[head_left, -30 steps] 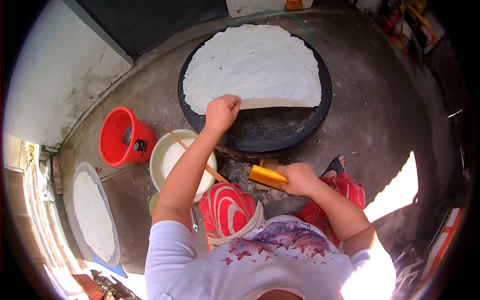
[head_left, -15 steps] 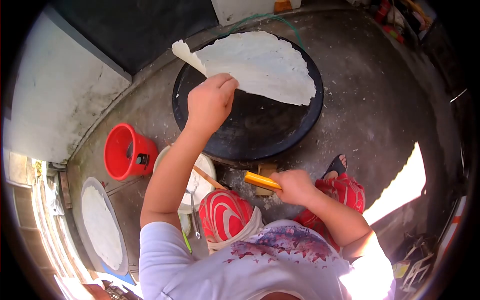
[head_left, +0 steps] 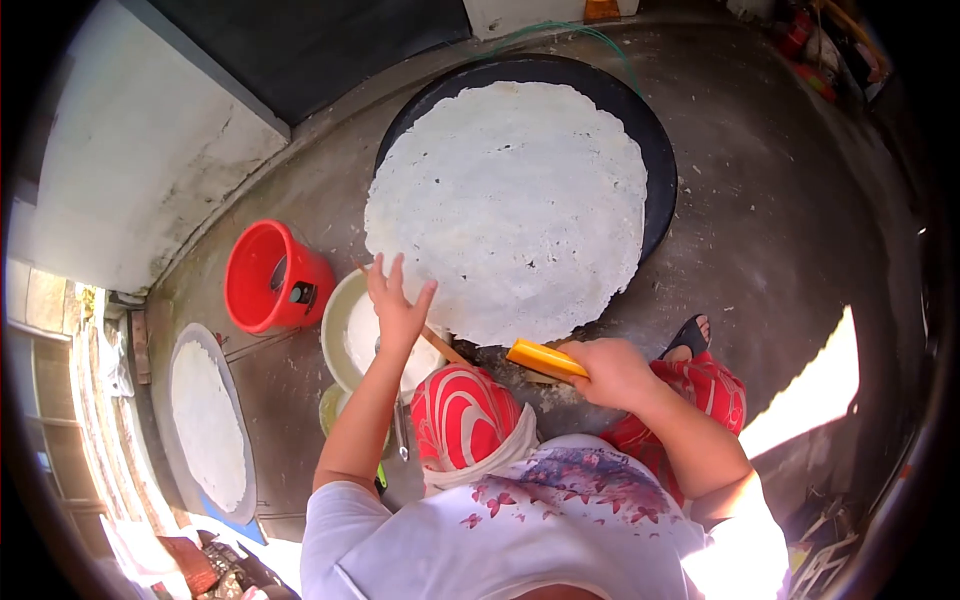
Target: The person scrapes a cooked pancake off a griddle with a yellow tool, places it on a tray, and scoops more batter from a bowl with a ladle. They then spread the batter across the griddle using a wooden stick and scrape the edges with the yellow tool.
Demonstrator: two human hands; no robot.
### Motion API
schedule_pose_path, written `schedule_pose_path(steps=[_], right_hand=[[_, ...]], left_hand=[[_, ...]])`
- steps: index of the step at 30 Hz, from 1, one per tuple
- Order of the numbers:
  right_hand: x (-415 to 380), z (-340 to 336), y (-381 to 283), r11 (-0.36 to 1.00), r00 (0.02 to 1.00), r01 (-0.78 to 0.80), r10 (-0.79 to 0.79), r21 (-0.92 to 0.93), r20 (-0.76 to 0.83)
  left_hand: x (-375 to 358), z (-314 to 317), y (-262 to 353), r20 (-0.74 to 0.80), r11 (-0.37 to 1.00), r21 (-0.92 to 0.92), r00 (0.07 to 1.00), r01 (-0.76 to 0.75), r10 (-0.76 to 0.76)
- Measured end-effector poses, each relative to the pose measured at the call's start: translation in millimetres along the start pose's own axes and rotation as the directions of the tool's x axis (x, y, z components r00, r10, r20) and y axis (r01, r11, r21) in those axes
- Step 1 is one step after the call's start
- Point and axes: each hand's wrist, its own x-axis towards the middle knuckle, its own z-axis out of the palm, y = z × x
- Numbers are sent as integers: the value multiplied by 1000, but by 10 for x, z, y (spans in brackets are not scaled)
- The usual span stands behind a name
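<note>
A large thin white crepe (head_left: pixel 505 205) lies spread on a round black griddle (head_left: pixel 655 160), shifted toward me so that it overhangs the near edge. My left hand (head_left: pixel 398 305) is open at the crepe's near left edge, fingers spread and nothing held. Below the griddle's near side, my right hand (head_left: pixel 615 372) is closed around a yellow flat tool (head_left: pixel 545 357), which points left; its exact kind is not clear. A pale bowl (head_left: pixel 335 335) of white batter stands under my left forearm, with a wooden stick (head_left: pixel 442 345) across it.
Left of the bowl stands a red bucket (head_left: pixel 318 285). Farther left, another white crepe (head_left: pixel 207 425) rests on a round board (head_left: pixel 190 335). A wall (head_left: pixel 150 150) runs along the left, and a green hose (head_left: pixel 560 27) lies behind the griddle.
The crepe, earlier lifted and folded over the griddle's far half, now lies flat and nearer me. My left hand has let go of it and drawn back. My right hand still grips the yellow tool.
</note>
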Motion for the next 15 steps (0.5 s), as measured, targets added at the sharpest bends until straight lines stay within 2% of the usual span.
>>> schedule_pose_path(steps=[1,2,3,4,5,6,8,9,10,12,14,15], right_hand=[[-3,-18,-5,1000,1000,-4,5,20,-28],[-8,-34,-10,1000,1000,7,-7,18,-24],[-12,-65,-12,997,995,11,-3,78,-98],[-14,-98,0,991,985,17,6,135,-172],[-19,-126,34,981,983,26,10,194,-185],[-17,-112,100,982,982,31,5,188,-187],[12,-60,243,917,955,88,33,388,-294],[23,-98,265,873,958,66,80,484,-276],[27,-132,272,875,957,72,75,478,-280],[42,-194,245,935,888,77,94,348,-450],[144,-271,192,945,884,53,107,324,-456],[243,-301,173,933,841,80,126,352,-525]], left_hand=[[-6,313,-252,-194,933,-81,913,349,-359],[28,459,-421,-343,748,-225,667,625,-661],[131,376,-468,-351,745,-224,662,628,-663],[258,237,-482,44,337,-487,408,806,-912],[353,149,-514,489,-177,-523,123,834,-863],[375,211,-626,488,-179,-529,125,830,-864],[396,412,-860,574,-245,-561,159,791,-803],[491,302,-828,476,-39,-630,346,775,-809],[610,149,-779,364,166,-677,522,717,-771],[972,-35,-926,58,523,-637,711,567,-701],[1360,-664,-721,48,631,-615,820,474,-570],[1524,-890,-734,13,694,-618,887,369,-461]])
